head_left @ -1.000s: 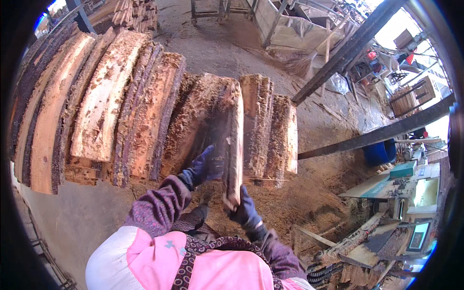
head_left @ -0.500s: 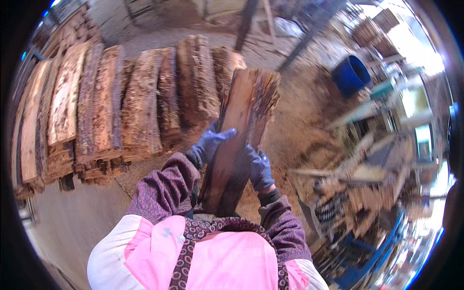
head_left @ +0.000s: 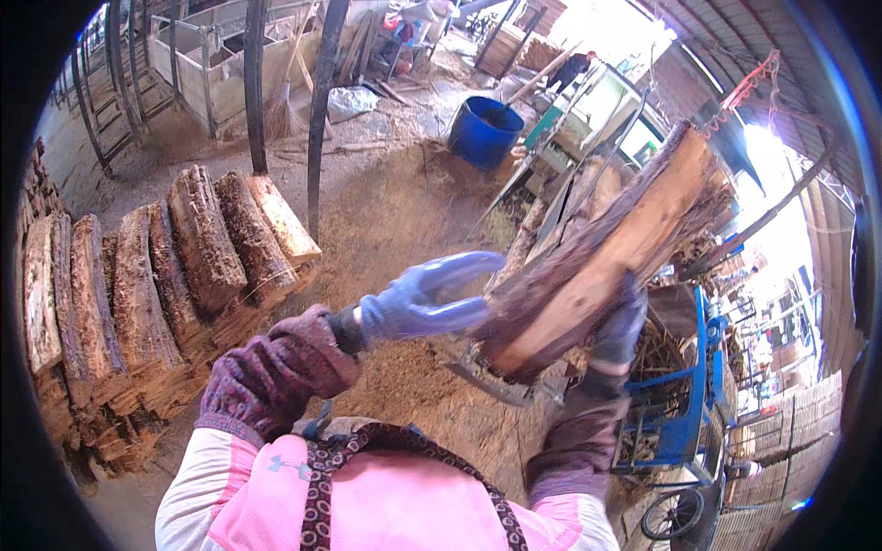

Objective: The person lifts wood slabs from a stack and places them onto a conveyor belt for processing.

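A long bark-edged wooden slab (head_left: 597,262) tilts up to the right in front of me, its sawn face pale orange. My right hand (head_left: 621,323), in a blue glove and somewhat blurred, grips its right edge near the lower half. Off the slab's lower left side, my left hand (head_left: 427,298) is open in its blue glove, thumb and fingers spread, with nothing in it. The left fingertips come close to the bark edge; whether they touch I cannot tell.
At left stands a stack of rough slabs (head_left: 147,285). A blue barrel (head_left: 485,133) is beyond, past dark upright posts (head_left: 323,110). Machinery stands behind the held slab, and a blue metal frame (head_left: 703,367) with a wheel (head_left: 672,514) is at right. Sawdust covers the floor.
My view and body have turned right, away from the stack. The slab has swung to the right with my right hand, and my left hand has let go of it and opened.
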A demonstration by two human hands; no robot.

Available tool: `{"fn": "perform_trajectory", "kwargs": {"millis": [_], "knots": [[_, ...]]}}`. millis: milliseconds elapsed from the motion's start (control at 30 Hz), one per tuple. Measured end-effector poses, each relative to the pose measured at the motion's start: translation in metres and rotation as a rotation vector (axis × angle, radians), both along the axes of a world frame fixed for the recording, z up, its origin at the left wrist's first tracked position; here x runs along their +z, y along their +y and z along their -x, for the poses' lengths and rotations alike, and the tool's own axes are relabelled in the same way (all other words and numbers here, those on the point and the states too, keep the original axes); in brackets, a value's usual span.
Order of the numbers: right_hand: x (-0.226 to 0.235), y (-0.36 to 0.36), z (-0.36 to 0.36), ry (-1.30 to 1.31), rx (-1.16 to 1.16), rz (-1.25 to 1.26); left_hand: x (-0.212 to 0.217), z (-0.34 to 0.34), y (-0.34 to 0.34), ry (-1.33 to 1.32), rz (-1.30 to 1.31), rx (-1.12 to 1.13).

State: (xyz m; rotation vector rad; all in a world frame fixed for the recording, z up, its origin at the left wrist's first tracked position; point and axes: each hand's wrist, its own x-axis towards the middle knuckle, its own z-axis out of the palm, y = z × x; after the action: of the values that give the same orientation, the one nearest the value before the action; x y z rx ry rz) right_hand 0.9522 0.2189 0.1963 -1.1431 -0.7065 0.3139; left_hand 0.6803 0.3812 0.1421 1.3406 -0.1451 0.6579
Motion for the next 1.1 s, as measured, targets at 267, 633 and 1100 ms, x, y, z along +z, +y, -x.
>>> {"fn": "perform_trajectory", "kwargs": {"millis": [267,633,1100], "knots": [[0.003,0.047,-0.348,-0.979,-0.41,1.083,-0.063,0.013,0.02,0.248,0.107,0.13],[-0.06,0.181,-0.02,-0.964,0.051,0.151,-0.201,0.21,0.048,0.857,0.609,0.578],[-0.363,0.401,0.408,-1.197,1.111,0.785,-0.342,0.377,0.23,1.193,-0.29,1.457]]}}
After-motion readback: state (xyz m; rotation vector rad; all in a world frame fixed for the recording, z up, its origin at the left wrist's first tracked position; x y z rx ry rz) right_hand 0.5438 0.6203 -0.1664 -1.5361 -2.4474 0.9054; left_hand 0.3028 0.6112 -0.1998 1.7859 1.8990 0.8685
